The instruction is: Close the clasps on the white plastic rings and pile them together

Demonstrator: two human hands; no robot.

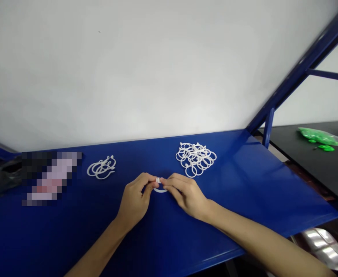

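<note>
Both hands pinch one white plastic curtain ring (160,190) just above the blue table. My left hand (137,194) grips its left side between thumb and fingertips. On the other side, my right hand (187,192) closes its fingertips on the ring near its small knobbed end. Fingers cover much of the ring, so I cannot tell whether its ends are joined. To the left lies a small group of open white rings (102,168) with knobbed tips. A larger heap of white rings (196,157), which look closed, lies behind my right hand.
The blue metal table (238,173) backs onto a pale wall (157,69). At its left end rests a black bag (1,177) beside a blurred-out patch. A blue frame post (268,129) rises at the right. Beyond, a black table (315,165) bears a green-filled plastic bag (318,135).
</note>
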